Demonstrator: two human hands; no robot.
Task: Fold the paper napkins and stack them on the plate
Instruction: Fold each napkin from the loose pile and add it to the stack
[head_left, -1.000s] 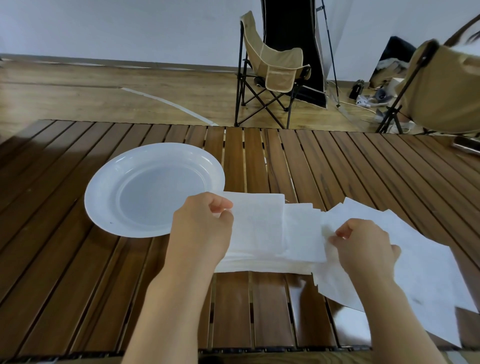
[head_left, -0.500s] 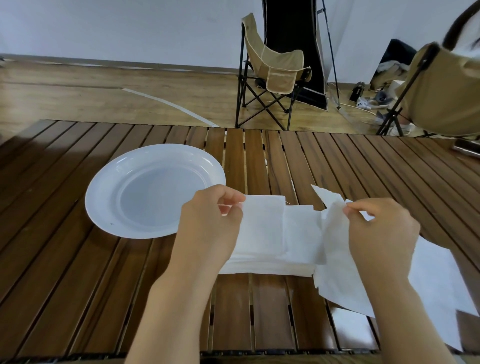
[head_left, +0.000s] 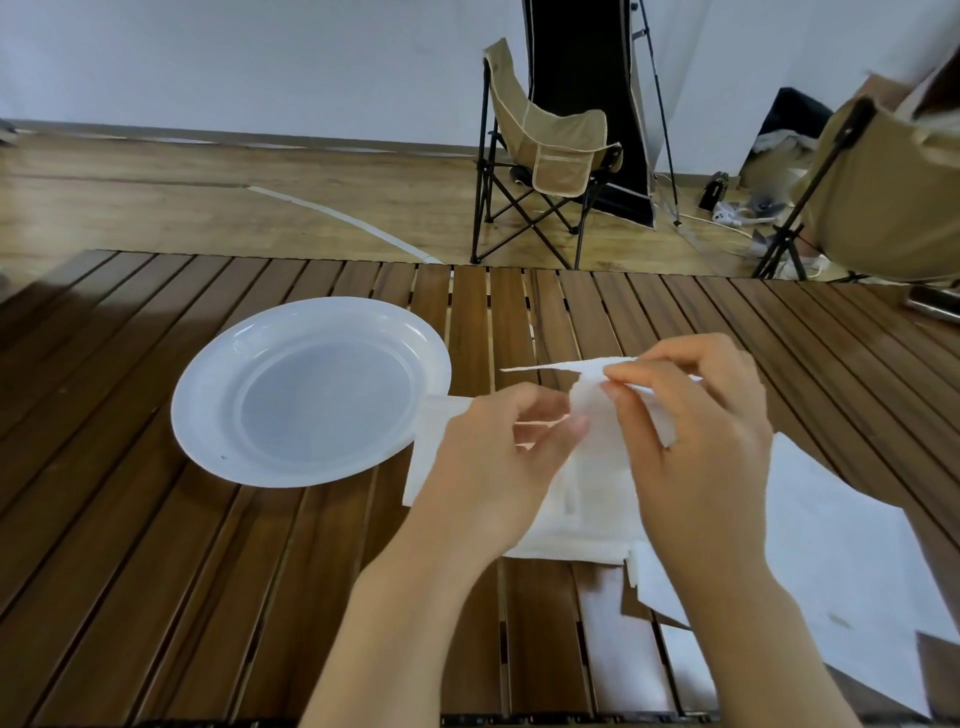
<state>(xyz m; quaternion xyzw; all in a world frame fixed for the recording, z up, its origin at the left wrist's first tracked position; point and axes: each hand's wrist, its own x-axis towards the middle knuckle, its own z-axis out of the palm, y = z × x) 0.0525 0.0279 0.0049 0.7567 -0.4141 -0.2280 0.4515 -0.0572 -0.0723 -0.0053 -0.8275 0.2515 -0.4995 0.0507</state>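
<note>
lifted one napkin sheet clear for folding, plate unfilled.

pinched the raised napkin at its top edge with the right hand; held a lower fold of the same sheet in the curled left hand. left the rest of the pile flat on the slatted table, with loose sheets toward 4 o'clock. kept the white plate at 9 o'clock of the hands, touching the pile's corner. best done by matching corners before creasing, then pressing flat gently, as thin tissue probably tears under a hard pull.
</note>
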